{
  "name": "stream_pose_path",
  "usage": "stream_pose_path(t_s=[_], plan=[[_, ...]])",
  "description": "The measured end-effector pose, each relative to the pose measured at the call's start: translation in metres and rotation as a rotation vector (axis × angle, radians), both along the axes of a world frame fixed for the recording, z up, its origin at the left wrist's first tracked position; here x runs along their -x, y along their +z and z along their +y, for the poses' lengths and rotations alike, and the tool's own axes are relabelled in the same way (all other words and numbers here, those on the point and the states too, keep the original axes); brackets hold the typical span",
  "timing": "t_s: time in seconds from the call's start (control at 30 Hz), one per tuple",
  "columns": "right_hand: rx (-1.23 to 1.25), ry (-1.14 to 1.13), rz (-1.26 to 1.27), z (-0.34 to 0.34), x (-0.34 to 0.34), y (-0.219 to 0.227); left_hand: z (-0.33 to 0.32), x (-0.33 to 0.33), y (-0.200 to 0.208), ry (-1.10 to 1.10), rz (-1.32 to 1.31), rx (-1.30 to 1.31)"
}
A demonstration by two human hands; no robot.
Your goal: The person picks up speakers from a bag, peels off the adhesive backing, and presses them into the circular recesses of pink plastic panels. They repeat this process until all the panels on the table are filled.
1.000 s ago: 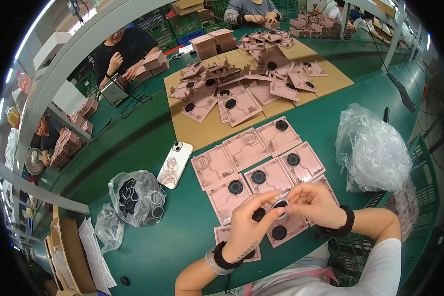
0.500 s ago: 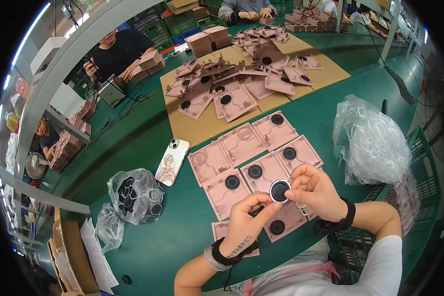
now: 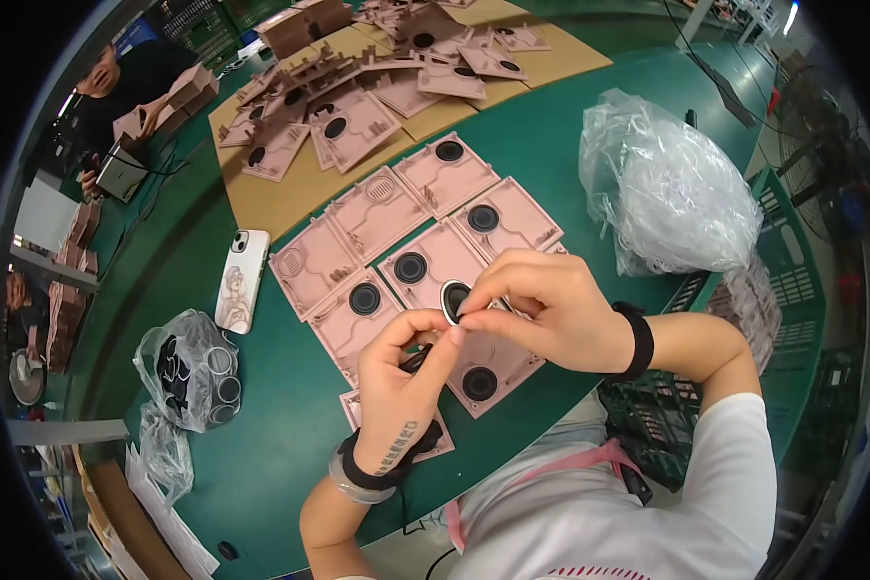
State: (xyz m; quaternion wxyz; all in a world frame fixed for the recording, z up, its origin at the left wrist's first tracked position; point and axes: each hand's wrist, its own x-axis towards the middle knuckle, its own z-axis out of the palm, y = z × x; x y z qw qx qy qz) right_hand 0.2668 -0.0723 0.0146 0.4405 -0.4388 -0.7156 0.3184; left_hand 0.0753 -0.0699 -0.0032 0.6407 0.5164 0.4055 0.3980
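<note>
Risk: the disc could have slipped from the fingertips and rolled off among the panels, since only a light pinch at its rim held it (my judgement, not something seen).
Risk, second: it could have gone down tilted or off its round seat, because both hands blocked the view of the panel beneath.
Right hand: fingers curled and drawn together, thumb and forefinger pinching the disc at its 3 o'clock edge; a black band sat on the wrist.
Left hand: fingers bent close, tips meeting the disc's lower rim at about 6 o'clock; whether it gripped or only steadied, I could not tell.
Disc: round, black with a pale rim, held on edge just above the panels, at the centre of the view.
Panels: pink moulded pieces laid side by side on the green table, several already carrying black discs.
Bag: clear, holding more discs, at 9 o'clock from the hands, well apart.
Phone: flat at 10 o'clock, beside the panels.
Big bag: crumpled clear plastic at 2 o'clock.
</note>
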Motion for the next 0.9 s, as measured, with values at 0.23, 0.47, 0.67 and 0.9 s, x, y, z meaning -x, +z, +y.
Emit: stream_pose_path(t_s=[0.23, 0.47, 0.67, 0.9], plan=[[0.013, 0.009, -0.040, -0.004, -0.005, -0.002, -0.005, -0.003, -0.004, 0.016, 0.052, -0.148], [0.018, 0.001, -0.029, -0.009, -0.003, 0.001, -0.007, 0.000, 0.002, 0.007, 0.101, -0.158], [-0.012, 0.037, -0.038, -0.001, -0.001, -0.003, -0.005, 0.004, -0.001, 0.036, 0.117, -0.129], [-0.070, 0.022, -0.084, -0.004, -0.005, -0.005, -0.005, -0.002, -0.001, 0.016, 0.054, -0.063]])
